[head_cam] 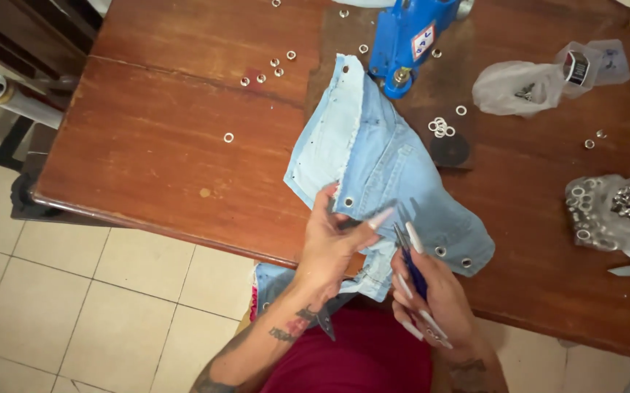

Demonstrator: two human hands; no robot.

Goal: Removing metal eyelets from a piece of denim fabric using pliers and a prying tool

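A light blue denim garment (373,160) lies on the brown wooden table (169,145), with metal eyelets set along its edge. My left hand (333,244) pinches the garment's lower edge beside an eyelet. My right hand (428,295) grips a blue-handled pointed tool (410,262) whose tip points at that same edge. A blue hand press (410,36) stands at the garment's far end.
Loose metal rings (275,65) are scattered over the table, with a small pile (440,127) by a dark round disc (450,149). Plastic bags of metal parts (530,87) (610,211) lie at the right. Tiled floor lies to the left.
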